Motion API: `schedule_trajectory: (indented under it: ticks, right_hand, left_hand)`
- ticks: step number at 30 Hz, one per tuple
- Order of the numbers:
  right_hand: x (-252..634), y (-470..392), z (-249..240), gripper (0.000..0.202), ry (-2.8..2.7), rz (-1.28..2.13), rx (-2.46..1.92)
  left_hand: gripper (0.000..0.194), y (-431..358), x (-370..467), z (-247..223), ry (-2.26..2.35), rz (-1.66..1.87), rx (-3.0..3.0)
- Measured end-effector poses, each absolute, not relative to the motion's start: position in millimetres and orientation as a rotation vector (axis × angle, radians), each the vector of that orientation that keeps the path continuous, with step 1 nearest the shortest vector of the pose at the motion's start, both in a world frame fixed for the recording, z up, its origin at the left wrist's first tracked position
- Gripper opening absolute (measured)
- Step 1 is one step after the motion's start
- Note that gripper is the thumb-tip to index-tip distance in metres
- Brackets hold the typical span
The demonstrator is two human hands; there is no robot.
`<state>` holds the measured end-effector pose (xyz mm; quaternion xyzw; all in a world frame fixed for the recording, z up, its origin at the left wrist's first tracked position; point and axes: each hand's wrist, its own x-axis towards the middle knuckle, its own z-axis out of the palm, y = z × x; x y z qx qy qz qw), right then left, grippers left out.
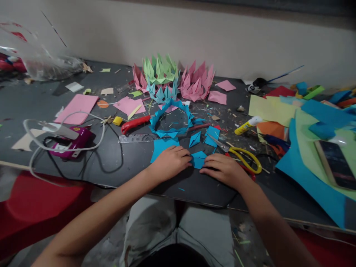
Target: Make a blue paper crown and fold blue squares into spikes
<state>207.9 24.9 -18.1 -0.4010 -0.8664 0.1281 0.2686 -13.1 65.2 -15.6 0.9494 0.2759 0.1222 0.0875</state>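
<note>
A small folded blue paper piece (pixel 198 160) lies on the dark table between my two hands. The bent fingers of my left hand (pixel 174 160) hold its left edge, partly over a larger blue sheet (pixel 163 147). On the opposite edge, my right hand (pixel 223 166) grips the piece with curled fingers. Just beyond it are a blue folded diamond (pixel 194 139) and another blue piece (pixel 213 134). A ring of joined blue paper (pixel 155 124) rests farther back. Yellow-handled scissors (pixel 244 157) lie beside my right hand.
Green (pixel 160 70) and pink (pixel 197 83) paper crowns stand near the wall. A metal ruler (pixel 136 138), red-handled tool (pixel 136 123) and glue stick (pixel 244 128) lie around. At left is a purple device (pixel 73 142) with cables; at right, a phone (pixel 338 163) on coloured sheets (pixel 294 163).
</note>
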Motion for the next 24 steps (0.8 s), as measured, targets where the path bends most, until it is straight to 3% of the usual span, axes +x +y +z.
schedule_trajectory:
  ticks: [5,12,24]
  right_hand:
    - [205.6,24.3,-20.9,0.024,-2.454,0.189,-1.063]
    - [199.7,27.4,-23.4,0.025,-2.556,-0.004,-1.036]
    - [190.6,34.2,-17.2,0.009,-2.204,0.595,-1.355]
  left_hand:
    - [0.021,66.5,-9.2,-17.5,0.704,0.4,3.057]
    - [0.023,64.7,-7.2,-20.1,0.772,0.439,2.907]
    - [0.014,96.2,-10.9,-19.4,0.73,0.379,2.484]
